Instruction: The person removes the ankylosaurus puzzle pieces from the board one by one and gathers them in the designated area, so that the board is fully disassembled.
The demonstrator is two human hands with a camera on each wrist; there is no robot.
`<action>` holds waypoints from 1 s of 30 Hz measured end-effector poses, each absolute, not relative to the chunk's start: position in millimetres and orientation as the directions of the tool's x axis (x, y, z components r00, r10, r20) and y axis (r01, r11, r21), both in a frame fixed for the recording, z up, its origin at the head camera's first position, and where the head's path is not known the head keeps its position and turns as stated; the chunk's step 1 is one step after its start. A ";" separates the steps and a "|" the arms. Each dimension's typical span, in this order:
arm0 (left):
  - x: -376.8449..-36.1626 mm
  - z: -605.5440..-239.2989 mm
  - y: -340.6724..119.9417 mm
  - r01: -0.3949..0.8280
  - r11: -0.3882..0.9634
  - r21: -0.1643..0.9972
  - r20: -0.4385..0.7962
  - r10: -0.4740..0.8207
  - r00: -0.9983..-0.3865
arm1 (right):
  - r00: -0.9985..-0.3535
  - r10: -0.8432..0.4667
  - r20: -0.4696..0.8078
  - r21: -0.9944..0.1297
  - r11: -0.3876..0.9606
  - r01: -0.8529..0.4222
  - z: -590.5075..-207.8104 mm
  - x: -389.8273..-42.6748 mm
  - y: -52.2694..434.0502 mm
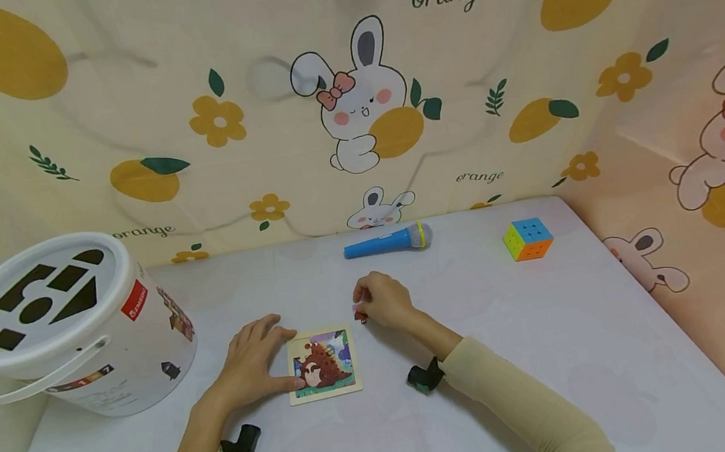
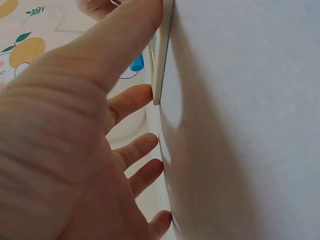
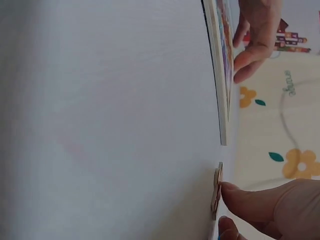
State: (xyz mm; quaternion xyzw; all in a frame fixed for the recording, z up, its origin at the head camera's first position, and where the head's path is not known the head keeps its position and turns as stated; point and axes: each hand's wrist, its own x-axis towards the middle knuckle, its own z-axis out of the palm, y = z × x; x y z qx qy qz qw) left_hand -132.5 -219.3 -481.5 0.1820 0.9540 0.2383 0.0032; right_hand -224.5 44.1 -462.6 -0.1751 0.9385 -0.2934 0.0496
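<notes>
Pale-framed puzzle (image 1: pixel 329 365) is lying against the outspread left hand (image 1: pixel 252 359); right of the puzzle, the right hand (image 1: pixel 385 301) is pinching a piece (image 3: pixel 216 194), risking dropping it by slackening.

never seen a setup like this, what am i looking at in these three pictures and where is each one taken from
There's no robot here: these are a person's two bare hands working at a white table. The wide picture comes from a camera on the head, looking forward and down. The other two are close-ups from cameras on the left and right wrists. The left hand touches the edge of a square dinosaur puzzle. The right hand pinches a small puzzle piece beside it. Farther back lie a blue microphone and a coloured cube; a white bucket with shaped holes in its lid stands at the picture's left.
</notes>
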 end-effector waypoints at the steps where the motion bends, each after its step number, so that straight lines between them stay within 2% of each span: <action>1: -132.4 -481.0 -219.0 0.345 0.820 0.457 0.080 0.348 -0.934 | -0.932 -0.361 0.018 -0.559 0.770 -0.309 -461.9 -224.2 43.4; 8: -131.4 -478.6 -216.5 0.340 0.820 0.460 0.075 0.345 -0.935 | -0.898 -0.436 0.067 -0.520 0.753 -0.404 -456.0 -215.8 31.2; 10: -131.1 -478.0 -216.2 0.339 0.822 0.457 0.073 0.345 -0.936 | -0.863 -0.502 0.053 -0.557 0.703 -0.443 -454.3 -212.2 25.2; 14: -130.3 -476.6 -216.5 0.341 0.822 0.455 0.074 0.347 -0.935 | -0.755 -0.656 0.002 -0.616 0.594 -0.518 -454.1 -205.0 12.6; 16: -130.8 -475.8 -216.6 0.351 0.818 0.455 0.086 0.352 -0.932 | -0.704 -0.710 -0.006 -0.608 0.561 -0.562 -454.9 -202.3 6.6; 19: -132.3 -475.3 -216.7 0.360 0.812 0.458 0.099 0.357 -0.929 | -0.662 -0.749 -0.011 -0.562 0.552 -0.616 -456.4 -199.3 -0.4; 24: -131.2 -477.5 -216.7 0.358 0.816 0.453 0.099 0.353 -0.930 | -0.656 -0.753 -0.055 -0.511 0.586 -0.629 -458.4 -193.9 -7.1; 30: -129.2 -478.4 -216.2 0.361 0.817 0.449 0.103 0.354 -0.930 | -0.655 -0.752 -0.074 -0.500 0.596 -0.628 -458.4 -192.2 -7.9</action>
